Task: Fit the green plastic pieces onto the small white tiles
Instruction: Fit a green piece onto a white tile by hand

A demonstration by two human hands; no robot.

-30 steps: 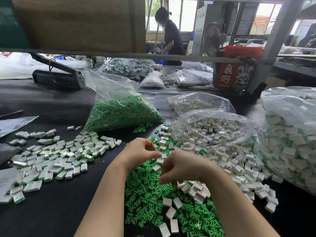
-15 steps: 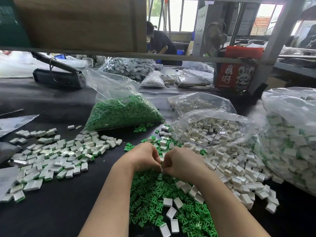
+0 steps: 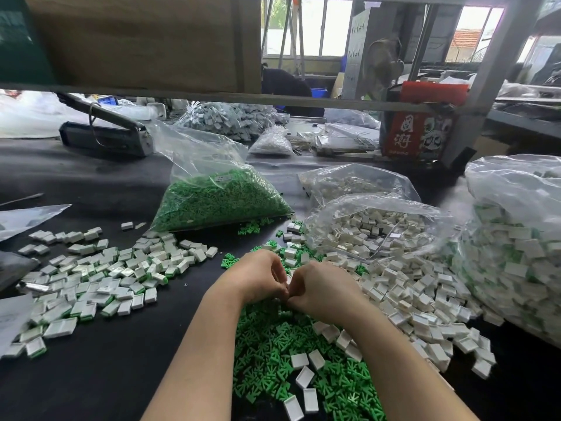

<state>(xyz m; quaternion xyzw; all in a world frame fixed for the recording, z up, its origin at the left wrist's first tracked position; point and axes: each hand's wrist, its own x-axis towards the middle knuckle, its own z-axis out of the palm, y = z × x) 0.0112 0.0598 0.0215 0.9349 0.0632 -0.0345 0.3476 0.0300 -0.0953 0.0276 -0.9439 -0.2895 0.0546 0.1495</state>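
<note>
1. Hands meet at the centre of a black worktable (image 3: 100, 384): the left hand (image 3: 258, 279) and right hand (image 3: 321, 288) are drawn knuckle to knuckle, fingers curled inward, apparently pinching one small piece between them. The piece itself is hidden behind the fingers, so whether it is tile, green insert or both cannot be told.

2. Far left, a spread of finished tiles (image 3: 100, 278), white with green showing at their edges, lies well apart from the hands.

3. Behind that, a clear bag of green pieces (image 3: 218, 202) sits unopened-looking on the table; its mouth cannot be made out.

4. Directly under and in front of the wrists is the loose heap of green plastic pieces (image 3: 273, 344), with a few empty white tiles (image 3: 305, 376) scattered on top.

5. To the right, loose white tiles (image 3: 409, 296) spill from an open clear bag of tiles (image 3: 373, 235); a far larger bag of assembled tiles (image 3: 516, 253) is cut off by the frame's right edge.

6. Judged from the grip, the step in hand is pressing a green piece into a tile. The next move likely calls for dropping the finished unit leftward, then picking a fresh tile and insert from the heaps nearby.

7. Beyond the shelf rail (image 3: 212, 97), a person (image 3: 285, 86) is only partly visible.
</note>
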